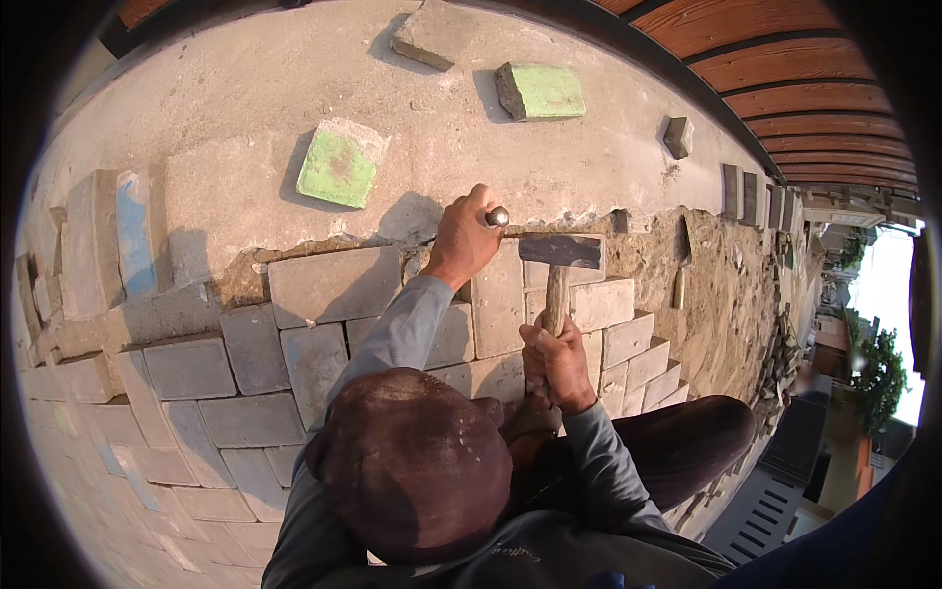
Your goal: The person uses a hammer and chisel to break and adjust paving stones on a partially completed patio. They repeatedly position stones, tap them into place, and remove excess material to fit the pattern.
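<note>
Neither of my own hands can be made out in the head view. Just below me crouches a person in a dark brown cap [412, 466] and grey-sleeved shirt. That person's left hand [465, 240] is closed round a metal chisel [497, 216], its rounded end pointing up. Their right hand [559, 363] grips the wooden handle of a hammer [559, 252], whose dark head is just right of the chisel. Beneath both tools, paving blocks [498, 299] meet the broken edge of a concrete strip [235, 172]. The chisel's lower end is hidden.
Two green-topped block pieces [339, 165] [542, 91] and a grey one [432, 37] lie on the concrete. Right of the paving is bare sand [726, 285], with a trowel [681, 260] on it. A slatted wooden gate [775, 74] borders the far right.
</note>
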The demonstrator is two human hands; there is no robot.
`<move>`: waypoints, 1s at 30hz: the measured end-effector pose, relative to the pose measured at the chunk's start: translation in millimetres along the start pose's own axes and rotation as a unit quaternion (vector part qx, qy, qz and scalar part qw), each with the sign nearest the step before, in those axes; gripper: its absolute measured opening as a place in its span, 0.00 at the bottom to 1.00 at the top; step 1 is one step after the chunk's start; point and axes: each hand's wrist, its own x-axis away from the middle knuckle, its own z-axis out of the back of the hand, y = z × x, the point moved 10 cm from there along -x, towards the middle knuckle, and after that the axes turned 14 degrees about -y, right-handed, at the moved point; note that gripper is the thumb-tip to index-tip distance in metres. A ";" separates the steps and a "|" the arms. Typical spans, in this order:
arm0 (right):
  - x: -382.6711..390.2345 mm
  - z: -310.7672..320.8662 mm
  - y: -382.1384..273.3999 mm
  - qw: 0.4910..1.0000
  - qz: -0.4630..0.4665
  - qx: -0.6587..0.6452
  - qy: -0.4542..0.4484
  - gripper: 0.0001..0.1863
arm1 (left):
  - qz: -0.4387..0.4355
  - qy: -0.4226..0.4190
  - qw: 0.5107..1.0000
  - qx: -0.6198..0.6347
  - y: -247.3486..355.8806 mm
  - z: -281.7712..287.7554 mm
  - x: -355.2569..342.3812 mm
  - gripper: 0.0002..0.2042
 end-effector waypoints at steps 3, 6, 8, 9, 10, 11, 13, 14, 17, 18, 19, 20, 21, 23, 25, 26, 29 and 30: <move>-5.1 -7.6 -1.4 1.000 0.003 0.009 -0.006 0.14 | 0.054 -0.044 0.998 -0.007 -1.3 -1.1 -12.6 0.07; -8.1 -5.9 4.2 1.000 -0.002 0.005 -0.010 0.14 | 0.060 -0.058 0.995 -0.049 -0.8 0.2 -29.6 0.08; -9.3 -9.0 6.2 0.999 -0.002 -0.020 -0.040 0.14 | 0.051 -0.069 0.995 -0.057 -4.8 -0.6 -42.2 0.08; -8.9 -8.8 6.3 0.999 -0.005 -0.023 -0.045 0.13 | 0.053 -0.079 0.995 -0.043 -9.4 -2.4 -48.4 0.09; -7.3 -2.6 7.2 1.000 -0.016 -0.009 -0.017 0.13 | 0.054 -0.090 0.994 -0.028 -14.2 -4.3 -54.2 0.09; -6.4 -1.5 6.7 1.000 -0.017 -0.007 -0.013 0.13 | 0.056 -0.092 0.993 -0.040 -17.7 -3.9 -59.5 0.09; -5.0 -3.8 6.6 0.999 -0.015 -0.015 -0.024 0.13 | 0.057 -0.096 0.992 -0.064 -22.4 -1.4 -66.4 0.09; -3.1 -1.0 5.3 1.000 -0.005 -0.005 -0.009 0.12 | 0.071 -0.118 0.990 -0.032 -27.8 -3.0 -66.3 0.09; 1.5 3.6 1.3 0.998 0.051 0.038 0.002 0.12 | 0.079 -0.149 0.986 0.010 -30.9 1.5 -59.1 0.09; 4.7 7.0 -5.4 0.993 0.098 0.068 0.013 0.12 | 0.063 -0.141 0.988 -0.013 -27.4 5.5 -51.6 0.10; 7.6 8.2 -9.5 0.987 0.133 0.092 0.012 0.12 | 0.047 -0.133 0.989 -0.035 -23.0 6.8 -44.0 0.10; 13.5 10.8 -20.2 0.967 0.183 0.172 0.032 0.12 | 0.043 -0.109 0.992 -0.035 -21.8 7.0 -31.7 0.10; 17.8 11.9 -25.9 0.953 0.213 0.214 0.040 0.12 | 0.042 -0.087 0.995 -0.034 -22.1 6.2 -16.5 0.10; 22.0 14.5 -34.6 0.937 0.249 0.240 0.042 0.11 | 0.011 -0.049 0.998 0.030 -21.6 8.4 5.2 0.11; 26.4 10.9 -49.1 0.914 0.292 0.278 0.048 0.12 | -0.034 -0.002 0.996 0.082 -20.3 16.1 16.6 0.12; 28.7 6.3 -55.4 0.903 0.306 0.298 0.052 0.12 | -0.031 0.000 0.996 0.079 -22.5 16.0 20.4 0.12; 20.2 -17.3 -62.0 0.910 0.289 0.297 0.002 0.12 | -0.016 0.006 0.997 0.071 -27.3 21.3 25.7 0.13; 18.2 -24.3 -62.8 0.919 0.281 0.277 -0.017 0.12 | 0.001 -0.001 0.997 0.074 -29.8 21.9 27.0 0.13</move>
